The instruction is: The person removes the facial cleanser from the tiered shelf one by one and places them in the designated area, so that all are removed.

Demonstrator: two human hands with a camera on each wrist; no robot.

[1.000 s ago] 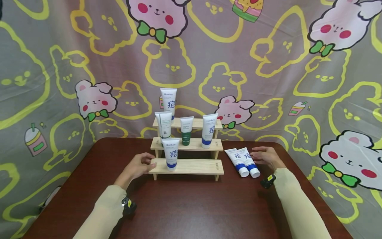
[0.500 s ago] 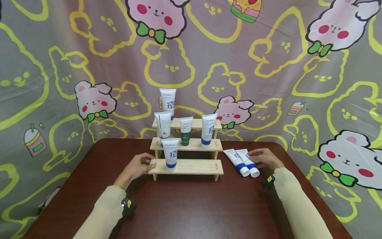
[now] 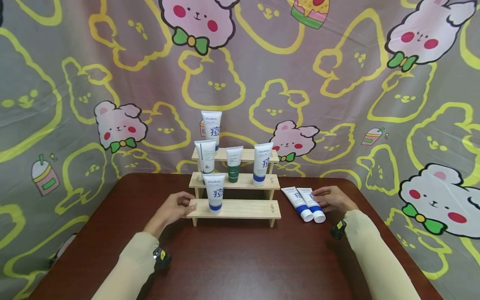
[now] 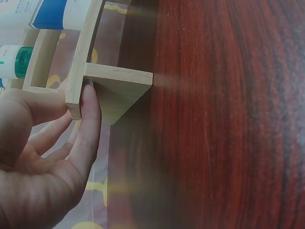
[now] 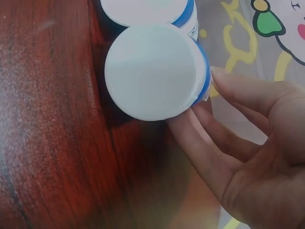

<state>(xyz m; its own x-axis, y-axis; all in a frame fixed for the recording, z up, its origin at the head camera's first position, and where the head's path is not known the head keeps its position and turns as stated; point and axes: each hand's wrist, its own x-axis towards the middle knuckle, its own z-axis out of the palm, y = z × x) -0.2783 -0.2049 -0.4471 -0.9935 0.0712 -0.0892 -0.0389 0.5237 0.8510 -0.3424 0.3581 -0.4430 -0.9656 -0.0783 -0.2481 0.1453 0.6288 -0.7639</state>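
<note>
My left hand [image 3: 173, 208] pinches the left end of the lowest tier of a wooden display stand [image 3: 247, 209]. In the left wrist view, the thumb and a finger [image 4: 88, 129] clasp the board's corner from both faces. At the right, my right hand [image 3: 335, 198] holds the side of a white-and-blue squeeze tube [image 3: 315, 210], which lies on the table. Its round white cap [image 5: 152, 71] fills the middle of the right wrist view and hides part of the fingers. A second such tube [image 3: 298, 204] lies against it on the left.
On the stand's lowest tier stands a white-and-blue tube [image 3: 214, 192]. The middle tier holds a white tube [image 3: 205, 156], a white-and-green tube [image 3: 234, 164] and another blue-banded tube [image 3: 262, 164]. One more [image 3: 212, 125] stands on top. A patterned curtain [image 3: 240, 91] hangs behind the dark table [image 3: 240, 258].
My right hand has closed in on the right-hand lying tube, and its fingers now overlap the tube's edge. The left hand and the stand have stayed put.
</note>
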